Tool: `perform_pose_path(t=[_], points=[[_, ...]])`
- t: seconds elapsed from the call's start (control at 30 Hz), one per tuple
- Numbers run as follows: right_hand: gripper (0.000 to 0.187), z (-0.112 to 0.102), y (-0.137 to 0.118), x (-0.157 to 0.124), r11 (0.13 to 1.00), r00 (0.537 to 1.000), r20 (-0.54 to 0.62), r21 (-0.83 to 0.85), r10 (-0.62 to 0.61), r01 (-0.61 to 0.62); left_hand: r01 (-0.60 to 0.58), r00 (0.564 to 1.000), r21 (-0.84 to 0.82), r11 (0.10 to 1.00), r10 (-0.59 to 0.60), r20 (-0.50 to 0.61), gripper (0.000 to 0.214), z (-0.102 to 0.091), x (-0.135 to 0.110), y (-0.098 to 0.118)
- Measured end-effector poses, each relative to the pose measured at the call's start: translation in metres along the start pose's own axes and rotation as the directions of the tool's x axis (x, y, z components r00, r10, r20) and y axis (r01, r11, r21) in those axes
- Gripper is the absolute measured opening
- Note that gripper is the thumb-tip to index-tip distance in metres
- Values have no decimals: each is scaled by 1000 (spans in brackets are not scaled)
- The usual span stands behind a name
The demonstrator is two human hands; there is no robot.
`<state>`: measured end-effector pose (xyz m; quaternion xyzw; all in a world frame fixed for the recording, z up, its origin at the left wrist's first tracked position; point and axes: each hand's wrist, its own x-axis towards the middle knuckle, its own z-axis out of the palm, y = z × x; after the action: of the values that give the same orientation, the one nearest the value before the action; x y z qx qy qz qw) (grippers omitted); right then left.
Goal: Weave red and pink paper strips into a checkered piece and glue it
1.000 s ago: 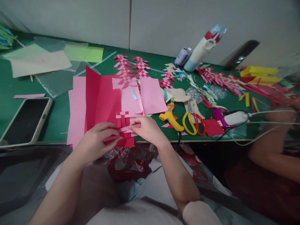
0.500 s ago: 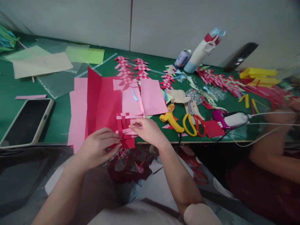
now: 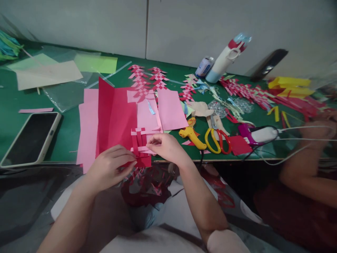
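Note:
Red and pink paper strips cross each other in a loose woven piece (image 3: 134,140) at the table's front edge. My left hand (image 3: 112,163) is at its lower left, thumb and fingers closed around the lower end of a red paper strip (image 3: 135,144); the exact contact is partly hidden. On the right side, my right hand (image 3: 167,148) pinches the end of a pink paper strip (image 3: 139,149) that lies across the red ones. Beneath and behind are a folded red sheet (image 3: 122,116) and several pink sheets (image 3: 172,109).
A phone (image 3: 30,138) lies at left. Right of my hands are a yellow glue gun (image 3: 193,137), scissors (image 3: 218,140) and a purple device with a white plug (image 3: 256,135). Woven paper pieces (image 3: 159,79), a can (image 3: 204,66) and a bottle (image 3: 223,63) stand behind. Another person's arm (image 3: 308,168) is at far right.
My right hand has shifted slightly right and down along the pink strip. The pink strips near its fingertips now lie closer together. My left hand stays almost in place.

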<state>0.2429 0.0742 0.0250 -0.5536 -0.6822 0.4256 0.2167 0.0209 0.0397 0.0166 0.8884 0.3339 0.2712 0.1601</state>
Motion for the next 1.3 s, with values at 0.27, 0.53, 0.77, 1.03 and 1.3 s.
perform_pose_path(t=[0.27, 0.53, 0.77, 1.03, 1.3], points=[[19, -4, -5, -7, 986, 986, 125, 111, 111, -125, 10, 1000, 18, 1000, -11, 18, 11, 1, 1, 0], [7, 1, 2, -3, 984, 991, 81, 135, 107, -117, 22, 1000, 12, 1000, -22, 16, 11, 2, 1, -1], [5, 3, 1, 1, 999, 993, -116, -22, -26, 24, 25, 1000, 16, 1000, -25, -16, 12, 2, 2, 0], [9, 8, 2, 6, 992, 963, -242, -80, -118, 101, -5, 990, 48, 999, 11, -138, 11, 1, 2, 2], [7, 10, 4, 9, 995, 975, -207, -70, -80, 67, 80, 988, 252, 964, -44, -145, 10, 5, 1, -1]])
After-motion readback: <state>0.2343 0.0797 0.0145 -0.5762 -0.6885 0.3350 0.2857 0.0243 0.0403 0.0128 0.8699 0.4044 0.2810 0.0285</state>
